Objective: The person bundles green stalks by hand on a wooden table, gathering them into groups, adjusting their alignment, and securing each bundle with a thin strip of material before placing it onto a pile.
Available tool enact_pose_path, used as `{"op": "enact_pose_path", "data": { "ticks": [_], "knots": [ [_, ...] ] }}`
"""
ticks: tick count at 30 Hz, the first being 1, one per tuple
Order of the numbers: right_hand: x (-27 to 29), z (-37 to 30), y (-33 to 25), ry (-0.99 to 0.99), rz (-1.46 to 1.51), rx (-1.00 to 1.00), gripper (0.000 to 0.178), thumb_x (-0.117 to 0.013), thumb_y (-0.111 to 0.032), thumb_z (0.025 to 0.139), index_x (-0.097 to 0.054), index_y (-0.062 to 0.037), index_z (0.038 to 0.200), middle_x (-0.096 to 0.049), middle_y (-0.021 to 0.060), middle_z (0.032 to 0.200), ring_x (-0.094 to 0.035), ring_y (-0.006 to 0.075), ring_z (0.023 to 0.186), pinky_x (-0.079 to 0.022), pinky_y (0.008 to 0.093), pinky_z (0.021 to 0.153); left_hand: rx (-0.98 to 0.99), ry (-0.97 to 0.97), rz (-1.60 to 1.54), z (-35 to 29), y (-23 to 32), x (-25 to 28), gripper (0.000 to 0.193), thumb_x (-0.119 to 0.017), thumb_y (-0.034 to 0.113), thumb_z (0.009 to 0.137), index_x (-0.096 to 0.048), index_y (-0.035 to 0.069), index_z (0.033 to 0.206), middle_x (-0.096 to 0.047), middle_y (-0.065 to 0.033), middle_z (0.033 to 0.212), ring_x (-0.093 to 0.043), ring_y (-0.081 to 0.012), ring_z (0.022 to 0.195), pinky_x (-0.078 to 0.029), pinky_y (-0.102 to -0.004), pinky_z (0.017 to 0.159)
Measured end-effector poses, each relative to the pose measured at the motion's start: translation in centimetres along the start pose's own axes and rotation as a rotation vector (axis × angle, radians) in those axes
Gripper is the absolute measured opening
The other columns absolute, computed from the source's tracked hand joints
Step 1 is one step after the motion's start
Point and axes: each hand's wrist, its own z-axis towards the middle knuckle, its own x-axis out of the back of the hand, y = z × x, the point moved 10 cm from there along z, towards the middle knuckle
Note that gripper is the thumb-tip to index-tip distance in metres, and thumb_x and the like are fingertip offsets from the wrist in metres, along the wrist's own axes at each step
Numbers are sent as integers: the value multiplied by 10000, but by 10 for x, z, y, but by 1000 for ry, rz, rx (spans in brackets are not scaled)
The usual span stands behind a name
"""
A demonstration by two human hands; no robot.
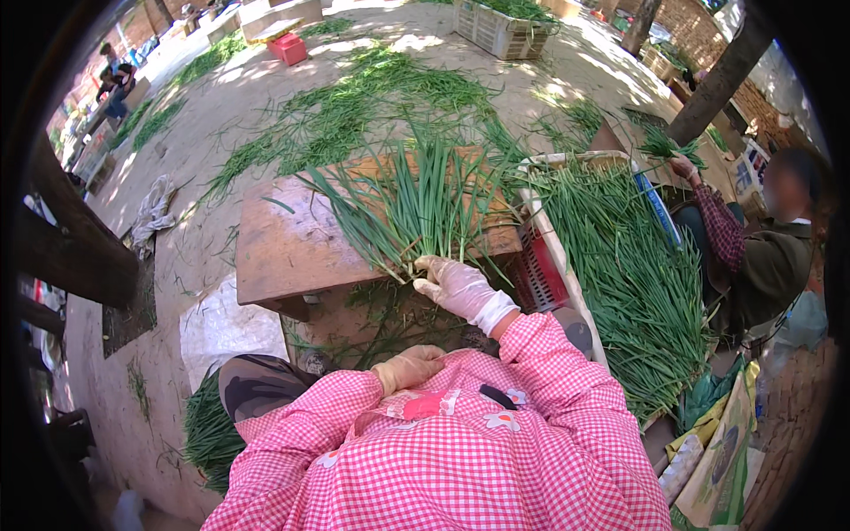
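Note:
My right hand (459,292), in a thin whitish glove, pinches the pale stem ends of green garlic chives (434,199). Their leaves fan away from me across a low wooden bench (292,239). Close to my lap, against the pink checked apron (425,469), is my left hand (409,369), also gloved. Its fingers are curled together, and anything inside them is hidden. Beside my right knee stands a pale plastic crate (571,274) heaped with more chives (629,274).
Loose chives (354,115) spread over the ground beyond the bench. Another bundle (211,434) lies by my left leg, near a white sack (230,327). At right, a person (766,265) sits holding chives. Tree trunks (80,230) stand at left. Farther back is a full crate (500,34).

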Motion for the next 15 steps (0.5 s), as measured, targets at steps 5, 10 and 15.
{"op": "enact_pose_path", "data": {
  "ticks": [5, 10, 15],
  "knots": [
    [27, -13, 36, 184, -104, -134, 306, -513, -377, 866, -596, -82, 883, -623, 171, 820, -595, 359, 803, -458, 438, 694, -14, -84, 357, 5, 38, -18, 295, -525, 181, 895, -534, 17, 1140, -602, -42, 1014, -544, -149, 935, -439, -265, 841],
    [15, -5, -3, 220, 26, 95, 279, -493, -336, 890, -605, -86, 940, -627, 151, 858, -597, 343, 812, -467, 420, 699, 65, 219, 445, -44, 26, 73, 385, -547, 214, 884, -488, 17, 1208, -583, -91, 1094, -550, -219, 1011, -428, -304, 901],
    [0, 28, 23, 168, -240, 33, 390, -453, -236, 892, -462, -55, 1238, -549, 161, 1167, -553, 313, 1023, -438, 399, 873, -222, 486, -585, -65, 60, 133, 233, -540, 172, 887, -539, 68, 1096, -608, -39, 919, -590, -150, 830, -471, -304, 766]
  ]
}}
